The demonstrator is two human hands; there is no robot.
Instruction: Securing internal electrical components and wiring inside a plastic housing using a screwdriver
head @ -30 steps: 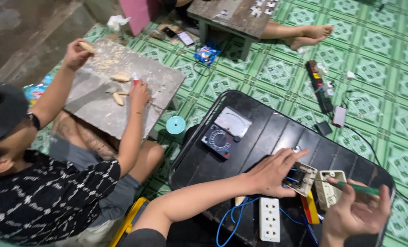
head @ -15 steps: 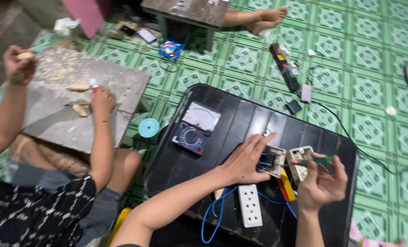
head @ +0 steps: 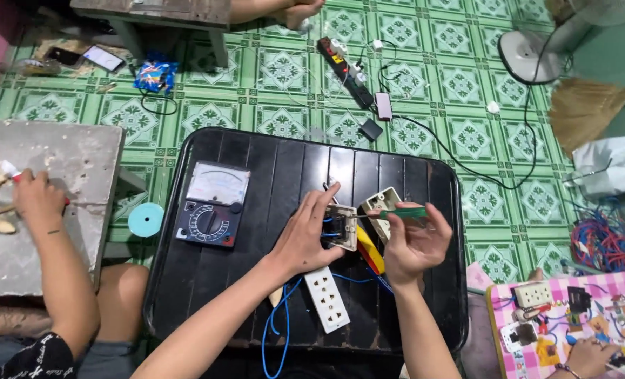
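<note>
Two hands working at frame centre on the black tray [head: 207, 281]: left hand [head: 305, 238] clamping the small switch module [head: 340, 228], right hand [head: 414, 242] pinching the green-handled screwdriver [head: 397, 213] shut, possibly risking slipping off the screw, nicking blue wires [head: 277, 330].

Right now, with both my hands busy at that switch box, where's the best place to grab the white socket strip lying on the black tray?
Grip the white socket strip across its long side edges near the lower end, coming from above. It lies flat, and its upper end sits close under the left hand and blue wire.
</note>
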